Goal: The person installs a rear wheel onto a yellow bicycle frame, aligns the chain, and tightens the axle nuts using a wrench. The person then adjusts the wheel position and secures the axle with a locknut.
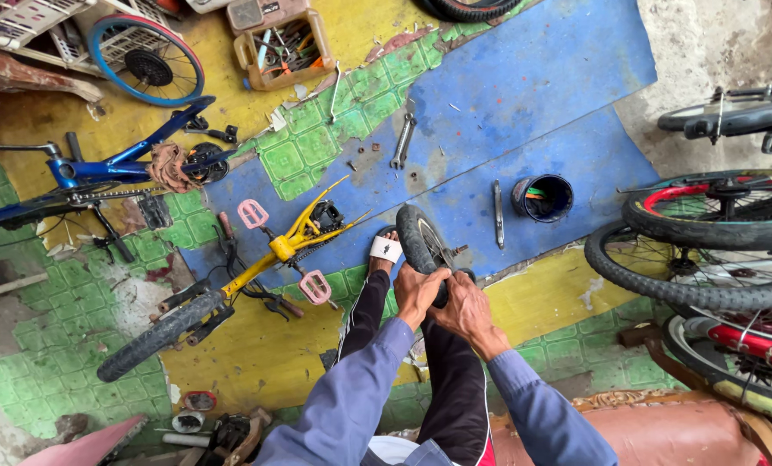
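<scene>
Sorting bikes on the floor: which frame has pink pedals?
The yellow bike lying left of the hands; the blue bike beyond it shows no pink pedals.

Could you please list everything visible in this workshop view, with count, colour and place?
small wheel: one, black tyre, centre, gripped by both hands
yellow bicycle: one, pink pedals, lying on the floor left of centre
blue bicycle frame: one, left, a brown rag draped on it
blue-rimmed wheel: one, top left
toolbox: one, tan, open, top centre
wrenches: metal, on the blue mat, above centre
black cup: one, on the mat, right of the small wheel
bicycles: several, black tyres, red parts, right edge
left hand: on the tyre
right hand: on the tyre
</scene>
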A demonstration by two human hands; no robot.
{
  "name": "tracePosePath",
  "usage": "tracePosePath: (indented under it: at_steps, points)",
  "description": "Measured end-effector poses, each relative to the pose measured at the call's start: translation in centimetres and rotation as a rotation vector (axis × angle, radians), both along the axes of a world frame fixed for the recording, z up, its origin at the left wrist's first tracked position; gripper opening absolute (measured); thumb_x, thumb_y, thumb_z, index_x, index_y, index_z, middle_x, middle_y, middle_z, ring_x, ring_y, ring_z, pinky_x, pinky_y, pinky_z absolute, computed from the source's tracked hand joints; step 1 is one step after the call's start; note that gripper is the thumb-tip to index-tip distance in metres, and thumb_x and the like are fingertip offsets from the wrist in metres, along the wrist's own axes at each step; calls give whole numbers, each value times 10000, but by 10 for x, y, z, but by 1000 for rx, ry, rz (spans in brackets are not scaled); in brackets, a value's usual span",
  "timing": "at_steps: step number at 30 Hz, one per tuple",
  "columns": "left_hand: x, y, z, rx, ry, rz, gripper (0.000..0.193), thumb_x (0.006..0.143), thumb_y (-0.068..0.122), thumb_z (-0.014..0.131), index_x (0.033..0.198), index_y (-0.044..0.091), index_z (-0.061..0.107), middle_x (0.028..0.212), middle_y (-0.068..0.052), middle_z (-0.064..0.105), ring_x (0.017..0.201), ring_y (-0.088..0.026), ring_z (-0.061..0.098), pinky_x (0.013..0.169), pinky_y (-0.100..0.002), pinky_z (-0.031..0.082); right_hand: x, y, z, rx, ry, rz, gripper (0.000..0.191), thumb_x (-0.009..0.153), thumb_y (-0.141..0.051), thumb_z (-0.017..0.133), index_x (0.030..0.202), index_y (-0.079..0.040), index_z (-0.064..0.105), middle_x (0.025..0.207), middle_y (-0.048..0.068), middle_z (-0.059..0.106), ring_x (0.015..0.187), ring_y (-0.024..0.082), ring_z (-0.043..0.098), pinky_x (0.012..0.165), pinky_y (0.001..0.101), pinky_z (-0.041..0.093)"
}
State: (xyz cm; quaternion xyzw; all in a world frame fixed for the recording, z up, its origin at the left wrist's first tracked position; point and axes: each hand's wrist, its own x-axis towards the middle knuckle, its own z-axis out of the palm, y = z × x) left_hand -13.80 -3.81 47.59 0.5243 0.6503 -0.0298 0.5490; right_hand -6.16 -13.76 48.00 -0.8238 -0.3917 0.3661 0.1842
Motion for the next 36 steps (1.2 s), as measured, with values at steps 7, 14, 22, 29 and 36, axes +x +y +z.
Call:
tracePosePath:
  at_steps: [7, 14, 22, 29, 36]
  points:
    - [13, -4, 4, 7, 36, -49, 437, 643, 348, 870, 954, 65, 752, 971, -100, 792, 918, -287, 749, 856, -403, 570, 3, -12, -6, 40, -28, -52, 454, 694, -296, 788, 987, 14, 632, 933, 189, 621, 910, 393, 629, 757, 492, 516]
    - [21, -17, 3, -4, 30, -44, 424, 646, 335, 866, 962, 71, 764, 973, -89, 795, 919, -275, 758, 855, -393, 575, 9, -27, -9, -3, -32, -42, 536, 686, -321, 810, 1057, 21, 629, 1024, 224, 624, 982, 406, 629, 807, 492, 526]
    - [21, -30, -2, -9, 56, -23, 455, 626, 338, 884, 965, 64, 752, 956, -86, 791, 894, -270, 758, 829, -393, 578, 9, -42, -14, 206, -211, 0, 738, 587, -355, 857, 1161, 55, 641, 1188, 364, 590, 1081, 460, 600, 869, 479, 526]
    - [7, -39, -11, -30, 48, 55, 351, 655, 303, 839, 845, 26, 737, 836, -99, 789, 764, -259, 761, 726, -400, 585, 7, -39, -2, 25, 11, -16, 490, 672, -319, 822, 1011, -3, 662, 925, 167, 619, 907, 359, 643, 783, 462, 526]
    - [-11, -38, -22, -13, 6, 99, 299, 691, 261, 843, 761, 3, 708, 748, -104, 755, 657, -208, 716, 621, -378, 557, 0, -29, 11, 72, -5, 19, 495, 641, -296, 841, 1008, -14, 665, 882, 157, 600, 853, 367, 628, 752, 478, 513]
